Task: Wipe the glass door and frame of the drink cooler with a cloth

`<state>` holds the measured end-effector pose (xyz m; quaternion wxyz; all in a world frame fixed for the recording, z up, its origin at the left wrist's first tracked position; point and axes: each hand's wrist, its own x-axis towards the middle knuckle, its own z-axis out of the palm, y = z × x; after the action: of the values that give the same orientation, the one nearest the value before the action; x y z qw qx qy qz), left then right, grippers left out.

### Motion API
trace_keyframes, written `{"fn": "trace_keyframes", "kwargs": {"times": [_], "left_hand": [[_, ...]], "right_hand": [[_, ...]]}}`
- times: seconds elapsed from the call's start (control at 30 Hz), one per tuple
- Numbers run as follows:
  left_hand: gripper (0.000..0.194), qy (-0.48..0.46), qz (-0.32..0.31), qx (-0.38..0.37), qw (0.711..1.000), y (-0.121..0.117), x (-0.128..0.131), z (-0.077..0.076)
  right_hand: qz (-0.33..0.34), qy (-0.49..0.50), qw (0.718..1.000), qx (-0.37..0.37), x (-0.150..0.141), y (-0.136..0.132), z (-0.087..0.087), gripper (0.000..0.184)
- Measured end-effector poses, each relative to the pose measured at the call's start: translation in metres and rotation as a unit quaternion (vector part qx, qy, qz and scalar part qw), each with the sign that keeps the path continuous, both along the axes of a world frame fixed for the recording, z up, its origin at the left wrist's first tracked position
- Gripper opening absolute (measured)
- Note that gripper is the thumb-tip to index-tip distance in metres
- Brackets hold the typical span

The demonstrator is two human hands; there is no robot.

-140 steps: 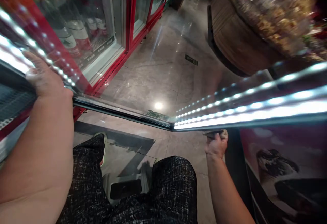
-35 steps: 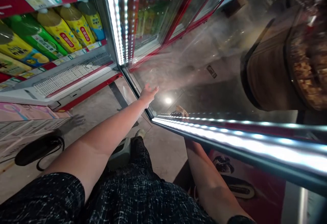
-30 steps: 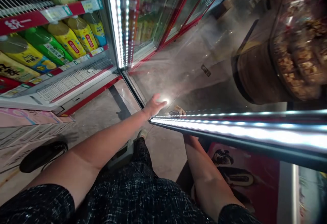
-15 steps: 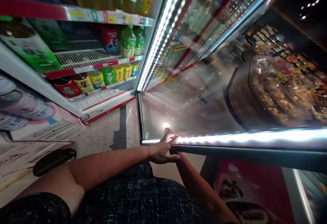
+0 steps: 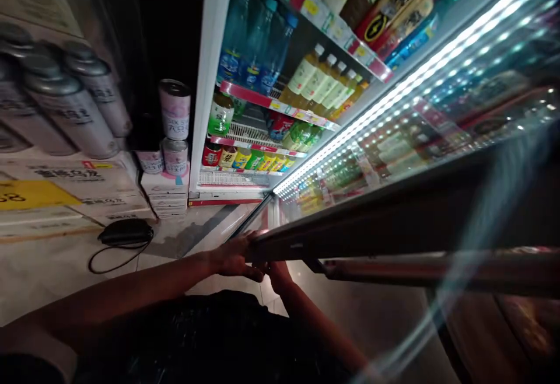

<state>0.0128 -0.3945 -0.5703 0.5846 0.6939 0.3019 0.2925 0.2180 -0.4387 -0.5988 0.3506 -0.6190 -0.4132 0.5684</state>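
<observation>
I face an open drinks cooler with its glass door (image 5: 394, 156) swung out toward me, a strip of bright LEDs along its frame. My left hand (image 5: 234, 257) reaches forward and grips the door's lower edge near its corner, fingers curled around it. My right hand (image 5: 275, 272) comes up from below and holds the same edge just beside the left; its fingers are mostly hidden behind the frame. Inside, cooler shelves (image 5: 271, 104) carry rows of bottles in yellow, green, blue and red.
Stacked cartons (image 5: 65, 188) with large cans on top stand at the left, with pink cans (image 5: 175, 112) piled next to the cooler. A black cable and adapter (image 5: 125, 233) lie on the tiled floor. The picture is dark and smeared at the lower right.
My view has swung up and left toward the cooler's shelves. My left hand went from reaching open at the door's corner to gripping its edge, and the right hand stays on that edge.
</observation>
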Motion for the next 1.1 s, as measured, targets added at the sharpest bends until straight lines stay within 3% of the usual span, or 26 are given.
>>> {"fn": "trace_keyframes", "kwargs": {"times": [0.1, 0.17, 0.4, 0.57, 0.7, 0.8, 0.93, 1.03, 1.1], "left_hand": [[0.106, 0.005, 0.117, -0.029, 0.993, 0.011, -0.023, 0.0], [0.103, 0.021, 0.174, -0.037, 0.984, 0.02, -0.036, -0.002], [0.101, 0.081, 0.34, -0.038, 0.936, 0.069, -0.072, -0.01], [0.073, 0.066, 0.363, -0.022, 0.929, 0.098, -0.093, -0.008], [0.069, 0.043, 0.367, 0.003, 0.929, 0.118, -0.105, -0.011], [0.083, 0.065, 0.398, 0.021, 0.915, 0.134, -0.114, -0.02], [0.109, 0.145, 0.469, 0.009, 0.871, 0.142, -0.13, -0.044], [0.102, 0.219, 0.464, -0.037, 0.858, 0.128, -0.149, -0.074], [0.09, 0.264, 0.428, -0.077, 0.861, 0.11, -0.165, -0.098]], "right_hand": [[0.027, 0.034, 0.999, -0.014, -0.009, 0.016, 0.0, 0.053], [0.038, 0.075, 0.996, -0.009, -0.015, 0.027, 0.011, 0.058], [0.082, 0.152, 0.98, 0.103, -0.035, 0.069, 0.09, 0.055], [0.139, 0.147, 0.95, 0.239, -0.059, 0.109, 0.146, 0.057], [0.204, 0.147, 0.924, 0.289, -0.09, 0.137, 0.182, 0.049], [0.205, 0.137, 0.93, 0.273, -0.113, 0.154, 0.195, 0.04], [0.172, 0.11, 0.934, 0.293, -0.139, 0.177, 0.195, 0.036], [0.146, 0.092, 0.933, 0.316, -0.159, 0.197, 0.192, 0.032], [0.135, 0.081, 0.934, 0.322, -0.173, 0.211, 0.19, 0.032]]}}
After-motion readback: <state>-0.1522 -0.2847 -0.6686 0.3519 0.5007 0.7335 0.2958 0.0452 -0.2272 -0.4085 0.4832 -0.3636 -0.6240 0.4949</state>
